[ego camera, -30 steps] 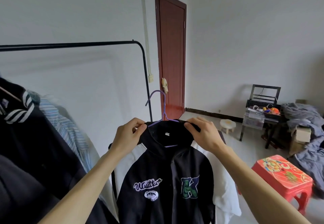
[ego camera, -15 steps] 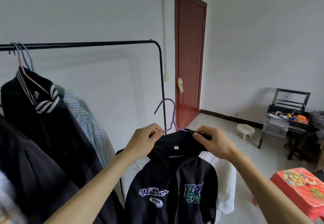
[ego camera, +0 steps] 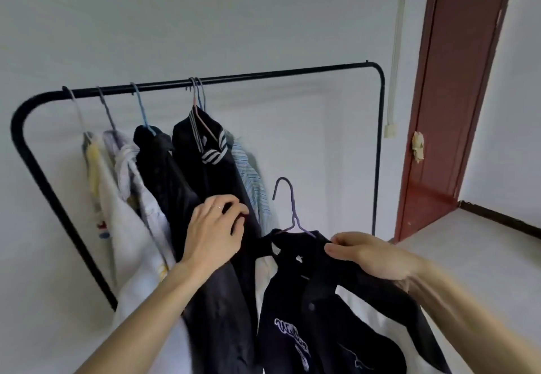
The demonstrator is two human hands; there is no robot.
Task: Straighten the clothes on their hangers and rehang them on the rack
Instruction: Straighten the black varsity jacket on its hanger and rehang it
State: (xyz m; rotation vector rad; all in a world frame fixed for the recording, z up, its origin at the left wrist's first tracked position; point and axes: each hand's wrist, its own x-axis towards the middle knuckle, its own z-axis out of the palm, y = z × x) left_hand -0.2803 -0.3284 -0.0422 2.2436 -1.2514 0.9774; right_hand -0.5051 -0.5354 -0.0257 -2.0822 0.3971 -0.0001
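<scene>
Two hands raised, right hand (ego camera: 371,255) pinching jacket (ego camera: 319,309)

This is a room in a home. A black rack (ego camera: 263,76) stands by a plain white wall (ego camera: 205,16), and everyday clothes (ego camera: 181,174) hang on it from thin hangers (ego camera: 140,107). A dark red door (ego camera: 456,95) is in the corner, next to a light floor (ego camera: 474,250). A white cord cover (ego camera: 395,46) runs down the wall to a small box.
</scene>
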